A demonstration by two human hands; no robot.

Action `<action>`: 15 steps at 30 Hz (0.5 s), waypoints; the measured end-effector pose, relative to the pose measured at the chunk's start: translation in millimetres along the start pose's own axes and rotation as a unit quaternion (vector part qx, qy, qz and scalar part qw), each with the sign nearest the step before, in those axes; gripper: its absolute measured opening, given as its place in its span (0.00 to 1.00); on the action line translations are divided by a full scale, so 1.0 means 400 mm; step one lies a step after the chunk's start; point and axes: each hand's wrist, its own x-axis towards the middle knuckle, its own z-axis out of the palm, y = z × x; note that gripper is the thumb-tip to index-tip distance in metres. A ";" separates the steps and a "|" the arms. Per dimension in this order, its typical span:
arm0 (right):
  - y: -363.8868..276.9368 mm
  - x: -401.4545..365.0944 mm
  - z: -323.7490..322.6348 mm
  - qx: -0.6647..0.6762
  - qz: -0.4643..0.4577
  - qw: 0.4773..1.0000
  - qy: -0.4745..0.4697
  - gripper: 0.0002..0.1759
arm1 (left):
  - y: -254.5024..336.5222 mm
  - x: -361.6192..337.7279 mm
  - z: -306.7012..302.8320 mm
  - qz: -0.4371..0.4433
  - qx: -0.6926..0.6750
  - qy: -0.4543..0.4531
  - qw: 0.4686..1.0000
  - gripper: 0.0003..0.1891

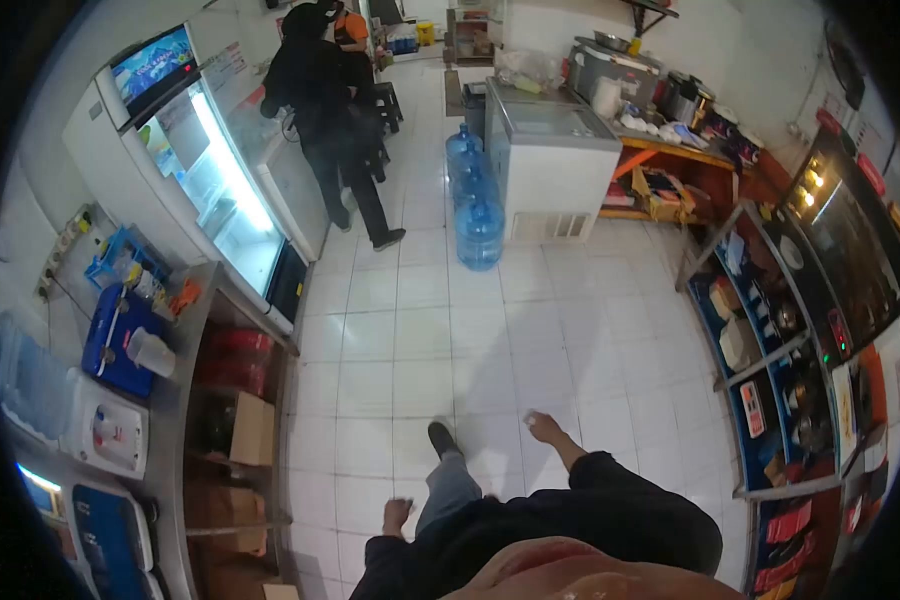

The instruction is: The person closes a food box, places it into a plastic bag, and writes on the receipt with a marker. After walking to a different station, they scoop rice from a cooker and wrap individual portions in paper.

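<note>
My left hand (397, 515) hangs low beside my grey trouser leg (448, 490), its fingers loosely curled, with nothing visible in it. Farther forward and to the right, my right hand (547, 428) is held out over the white tiled floor (490, 375). Its fingers are closed, and a small white thing (529, 418) shows at their tips; its kind is too small to make out. Neither hand touches any furniture. One dark shoe (441, 438) shows in front of me.
Several blue water jugs (480, 232) stand beside a white chest freezer (560, 180) ahead. A person in black (320, 110) stands by the lit fridge (220, 180) at left. A steel counter (185, 400) runs along the left; a loaded shelf rack (770, 360) flanks the right.
</note>
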 end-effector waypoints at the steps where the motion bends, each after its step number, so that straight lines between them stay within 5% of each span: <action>1: -0.062 0.169 -0.024 0.010 -0.015 1.000 0.018 0.14 | -0.008 0.008 -0.056 -0.035 -0.073 -0.059 0.995 0.25; 3: -0.217 0.411 -0.116 0.082 -0.038 0.996 0.025 0.11 | -0.038 0.057 -0.088 -0.257 -0.336 -0.117 0.899 0.26; 4: -0.281 0.469 -0.138 0.092 -0.041 0.995 0.027 0.11 | -0.069 0.096 -0.137 -0.298 -0.330 -0.130 0.886 0.26; 6: -0.365 0.631 -0.251 0.167 -0.018 0.986 -0.006 0.14 | -0.089 0.221 -0.210 -0.292 -0.278 -0.169 0.899 0.26; 7: -0.345 0.703 -0.227 0.107 0.089 0.990 0.028 0.14 | -0.096 0.318 -0.243 -0.281 -0.265 -0.182 0.904 0.26; 8: -0.262 0.776 -0.203 0.089 0.010 0.994 0.067 0.15 | -0.100 0.435 -0.279 -0.269 -0.256 -0.191 0.909 0.27; 9: -0.258 0.771 -0.269 0.085 0.043 0.995 -0.006 0.16 | -0.109 0.546 -0.310 -0.258 -0.243 -0.201 0.913 0.27; 13: 0.023 0.759 -0.302 -0.026 0.099 0.994 0.024 0.10 | -0.125 1.085 -0.443 -0.173 -0.170 -0.231 0.942 0.28; 14: 0.337 0.763 -0.177 -0.278 0.010 0.959 -0.052 0.12 | -0.112 1.224 -0.484 -0.149 -0.153 -0.231 0.949 0.28; 15: 0.308 0.699 -0.267 -0.205 0.153 0.961 -0.105 0.12 | -0.106 1.374 -0.506 -0.128 -0.141 -0.224 0.956 0.29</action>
